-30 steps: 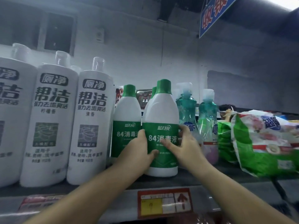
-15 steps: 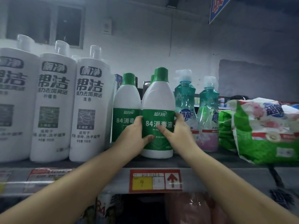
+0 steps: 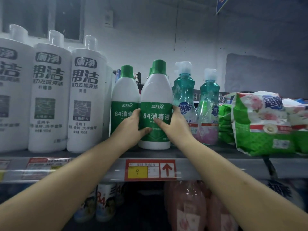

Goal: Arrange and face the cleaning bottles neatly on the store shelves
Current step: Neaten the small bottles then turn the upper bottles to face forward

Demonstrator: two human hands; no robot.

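Observation:
A white disinfectant bottle with a green cap and green label (image 3: pixel 155 90) stands upright at the front of the grey shelf (image 3: pixel 208 151), label facing me. My left hand (image 3: pixel 131 127) grips its left side and my right hand (image 3: pixel 175 125) grips its right side, thumbs across the label. A second green-capped bottle (image 3: pixel 124 95) stands just left and slightly behind, and the cap of a third peeks out behind the held one. Three tall white toilet-cleaner bottles (image 3: pixel 84 97) line the left of the shelf.
Two teal pump bottles (image 3: pixel 184 90) stand right of the held bottle, almost touching my right hand. Green and white detergent bags (image 3: pixel 260 124) lie further right. A red price tag (image 3: pixel 150 170) sits on the shelf edge. More bottles and pink refill packs (image 3: pixel 186 205) fill the shelf below.
My view has tilted downward, so the shelf sits higher in frame and the lower shelf shows. Both hands keep the same hold on the bottle, which has barely shifted.

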